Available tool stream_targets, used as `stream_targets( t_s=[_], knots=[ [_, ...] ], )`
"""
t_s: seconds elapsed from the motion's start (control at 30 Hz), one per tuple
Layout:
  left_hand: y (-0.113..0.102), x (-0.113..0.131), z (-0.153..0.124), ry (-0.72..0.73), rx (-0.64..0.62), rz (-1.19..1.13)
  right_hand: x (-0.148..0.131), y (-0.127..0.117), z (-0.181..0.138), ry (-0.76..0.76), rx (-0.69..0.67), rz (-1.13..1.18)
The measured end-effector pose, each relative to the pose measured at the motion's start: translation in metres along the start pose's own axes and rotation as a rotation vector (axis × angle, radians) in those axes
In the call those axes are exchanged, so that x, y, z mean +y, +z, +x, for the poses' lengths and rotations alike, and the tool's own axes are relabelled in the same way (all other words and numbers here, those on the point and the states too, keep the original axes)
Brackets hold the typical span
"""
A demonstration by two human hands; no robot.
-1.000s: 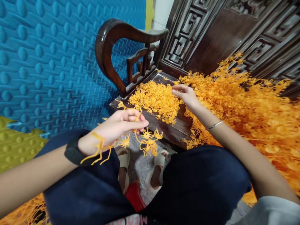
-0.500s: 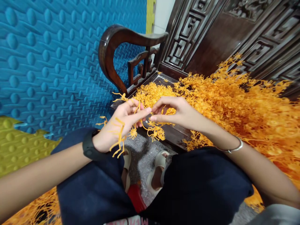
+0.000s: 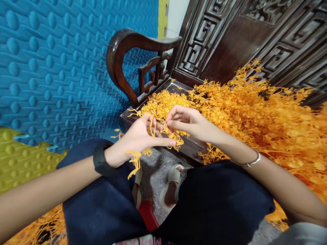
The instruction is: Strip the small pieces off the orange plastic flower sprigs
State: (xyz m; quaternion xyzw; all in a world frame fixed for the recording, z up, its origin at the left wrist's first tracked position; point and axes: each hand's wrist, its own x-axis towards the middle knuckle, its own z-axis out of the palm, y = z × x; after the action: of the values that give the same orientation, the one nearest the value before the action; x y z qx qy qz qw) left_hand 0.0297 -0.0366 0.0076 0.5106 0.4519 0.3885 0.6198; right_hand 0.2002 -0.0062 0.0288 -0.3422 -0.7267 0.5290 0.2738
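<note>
My left hand (image 3: 138, 136) has an orange plastic sprig (image 3: 136, 161) looped among its curled fingers. Thin branches of it stick out past the wrist side and the fingertips, while the thumb stretches out to the right. My right hand (image 3: 187, 120) is close by, its thumb and forefinger pinched together at the edge of a small frilly orange piece (image 3: 176, 139). Whether that piece belongs to the sprig in the left hand is hard to make out. Part of the sprig is hidden behind the left palm.
Loose small orange pieces (image 3: 163, 102) lie on the dark wooden seat (image 3: 176, 86). A large heap of orange plastic sprigs (image 3: 255, 115) fills the right side. A curved wooden armrest (image 3: 114, 56) rises behind. Blue foam matting (image 3: 63, 68) covers the left. Something red (image 3: 148, 214) lies between the feet.
My left hand has shifted slightly right and down, and its thumb has swung down away from the right fingertips. The right hand's thumb and forefinger have closed together beside the small orange piece.
</note>
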Motion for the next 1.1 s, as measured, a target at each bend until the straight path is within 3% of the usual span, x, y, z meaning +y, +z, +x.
stream_targets(
  t_s=[0.17, 0.33, 0.67, 0.93, 1.1],
  knots=[
    [-0.001, 0.002, 0.003, 0.018, 0.08, -0.08, -0.001, -0.001, 0.001, -0.021, 0.076, 0.018],
    [-0.005, -0.001, 0.004, 0.015, -0.01, -0.083, -0.001, -0.004, 0.0, -0.015, 0.143, -0.014],
    [-0.01, -0.015, -0.003, 0.148, -0.116, 0.332, -0.003, 0.002, -0.001, 0.098, -0.159, -0.168],
    [-0.009, -0.017, -0.004, 0.189, -0.1, 0.248, -0.007, 0.007, 0.001, 0.052, -0.182, -0.104],
    [-0.005, -0.009, -0.006, 0.203, -0.015, 0.115, -0.007, 0.011, 0.0, -0.007, -0.067, -0.036]
  ],
)
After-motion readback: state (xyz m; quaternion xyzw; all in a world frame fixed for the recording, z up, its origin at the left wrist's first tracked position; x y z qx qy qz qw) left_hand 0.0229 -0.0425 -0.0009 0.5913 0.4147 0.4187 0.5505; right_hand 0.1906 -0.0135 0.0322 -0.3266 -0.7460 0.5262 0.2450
